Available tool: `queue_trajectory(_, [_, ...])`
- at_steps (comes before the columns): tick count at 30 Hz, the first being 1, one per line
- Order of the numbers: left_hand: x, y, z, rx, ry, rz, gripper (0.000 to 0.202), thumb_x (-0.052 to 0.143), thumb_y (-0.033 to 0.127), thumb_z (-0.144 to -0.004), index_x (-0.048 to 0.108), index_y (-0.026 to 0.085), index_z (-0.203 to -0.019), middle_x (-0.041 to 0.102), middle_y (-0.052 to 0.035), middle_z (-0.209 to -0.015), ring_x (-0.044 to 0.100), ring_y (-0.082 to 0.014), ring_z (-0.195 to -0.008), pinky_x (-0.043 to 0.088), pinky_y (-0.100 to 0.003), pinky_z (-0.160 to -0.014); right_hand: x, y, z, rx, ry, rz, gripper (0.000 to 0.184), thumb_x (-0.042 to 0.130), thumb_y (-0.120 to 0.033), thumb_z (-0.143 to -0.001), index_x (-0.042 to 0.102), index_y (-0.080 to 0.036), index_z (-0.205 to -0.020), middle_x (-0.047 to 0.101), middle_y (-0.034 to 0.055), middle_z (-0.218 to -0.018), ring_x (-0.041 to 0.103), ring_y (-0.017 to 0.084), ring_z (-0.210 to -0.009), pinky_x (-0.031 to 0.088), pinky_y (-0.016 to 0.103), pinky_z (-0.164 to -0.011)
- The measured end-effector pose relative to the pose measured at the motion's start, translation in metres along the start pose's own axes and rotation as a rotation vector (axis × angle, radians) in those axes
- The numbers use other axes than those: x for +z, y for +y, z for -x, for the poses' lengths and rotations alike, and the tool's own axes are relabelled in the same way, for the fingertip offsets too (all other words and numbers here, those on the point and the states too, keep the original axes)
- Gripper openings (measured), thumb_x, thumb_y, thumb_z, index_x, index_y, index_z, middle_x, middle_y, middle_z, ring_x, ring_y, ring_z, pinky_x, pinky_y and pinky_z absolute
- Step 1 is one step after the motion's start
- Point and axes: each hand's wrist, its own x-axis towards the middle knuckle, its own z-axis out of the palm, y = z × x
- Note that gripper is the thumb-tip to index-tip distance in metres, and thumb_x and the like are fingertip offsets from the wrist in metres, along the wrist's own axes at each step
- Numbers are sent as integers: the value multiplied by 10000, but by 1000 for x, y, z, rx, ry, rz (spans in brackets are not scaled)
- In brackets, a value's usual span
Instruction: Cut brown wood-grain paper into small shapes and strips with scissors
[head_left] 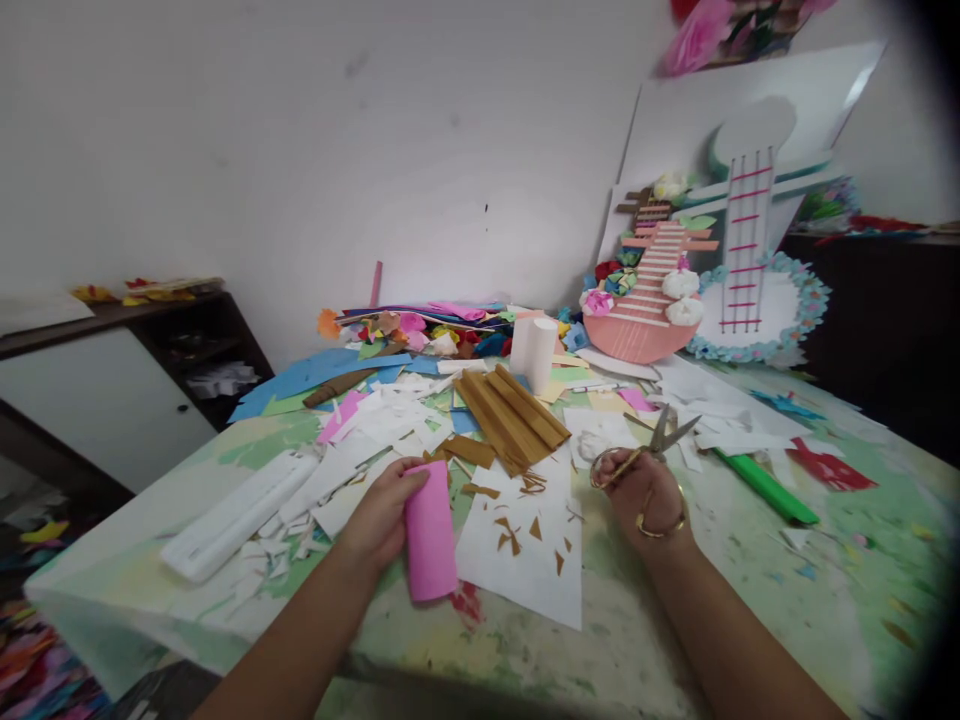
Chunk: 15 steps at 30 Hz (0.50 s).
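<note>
My left hand (386, 512) grips a pink piece of paper (431, 535) by its upper left edge, thumb on top; the paper looks curved or folded over. In my right hand (637, 492) is a pair of scissors (658, 440) with gold handles, its blades spread and pointing away from me. Between the hands lies a white sheet (544, 585) scattered with small brown paper scraps (512, 535). Behind it, folded brown crepe paper (514, 415) rests on the table.
White paper strips and a long white device (236, 515) lie at the left. A white roll (541, 355) stands at the back. Paper-decorated instrument shapes (649, 300) lean at the right, near a green roll (765, 487). The table's front edge (480, 665) is close.
</note>
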Motion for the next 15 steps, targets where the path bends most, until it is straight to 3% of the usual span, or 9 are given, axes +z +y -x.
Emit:
queue_trajectory(4, [18,-4,2,-36,-88,102,190,536,119,-619,463,176,-784,542,29,-647,526,-83,-563,433,-218,-563,10,12,6,22,-106,83,275,577,-460,-570,508,-194,-590,494,-9,-575,430,113,-477,344,282,-501])
queue_trajectory(10, [48,0,9,-143,-277,147,299,577,104,-577,458,195,-835,560,11,-692,548,-115,-582,435,-252,-563,18,18,19,26,-185,218,260,608,-409,-572,499,-191,-665,510,-1,-658,445,124,-552,354,279,-536])
queue_trajectory(12, [54,2,9,-124,-354,154,321,612,131,-575,454,196,-847,571,0,-715,553,-114,-591,431,-239,-555,20,14,22,18,-164,378,262,581,-418,-599,484,-195,-699,499,-3,-665,449,130,-570,357,276,-539])
queue_trajectory(15, [58,1,4,-81,-381,104,341,646,174,-568,444,197,-842,573,-5,-735,560,-120,-599,440,-251,-563,19,5,22,-9,-6,834,248,547,-415,-631,460,-199,-714,480,-13,-623,445,137,-564,344,276,-544])
